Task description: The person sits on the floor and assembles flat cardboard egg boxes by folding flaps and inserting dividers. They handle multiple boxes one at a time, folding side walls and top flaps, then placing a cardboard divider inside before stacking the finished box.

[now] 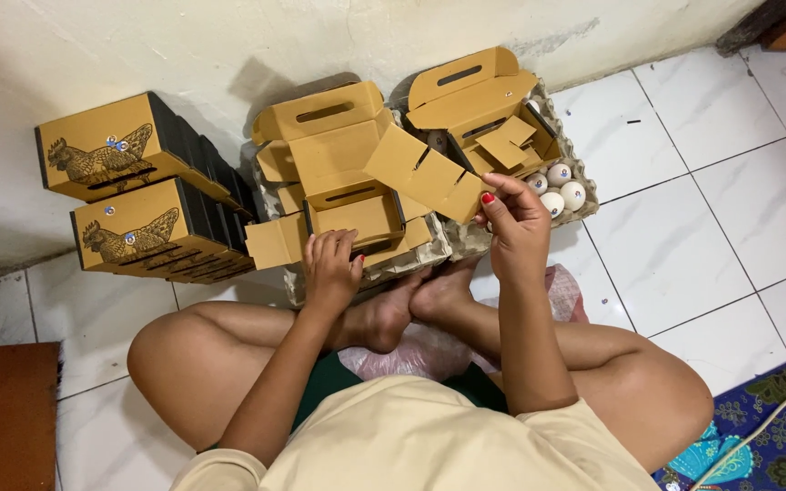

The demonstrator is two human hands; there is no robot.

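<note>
Left hand: my left hand (329, 264) lies palm down, fingers curled over the near wall of the open carton (357, 218) in front of my feet; it presses and steadies, closing on nothing else.
Right hand: my right hand (513, 223) pinches the near corner of the long lid flap (425, 173) between thumb and fingertips, holding it tilted up over the carton.
Open carton: yellow-brown card, black inside, standing on a grey egg tray (429, 250) on the floor, against the wall; its cavity looks empty from here.
Lid flap: slotted, joined to the carton's far side, slanting toward the right.
Handling note: I judge the flap folds best if I keep my left hand low on the wall so the box cannot slide, and bring the flap down square, slots lined up, without creasing the corner I grip.
Second carton: another open carton (488, 118) at the tray's far right corner, handle panel upright, inner tabs loose.
Eggs: a few white eggs (559, 186) in tray cups, just right of my right hand; a careless elbow could knock them.
Closed cartons: a stack of closed cartons (138, 195) with hen drawings, well left, by the wall.
Floor: white tile (711, 182), pink plastic bag (420, 350) under my ankles.
</note>
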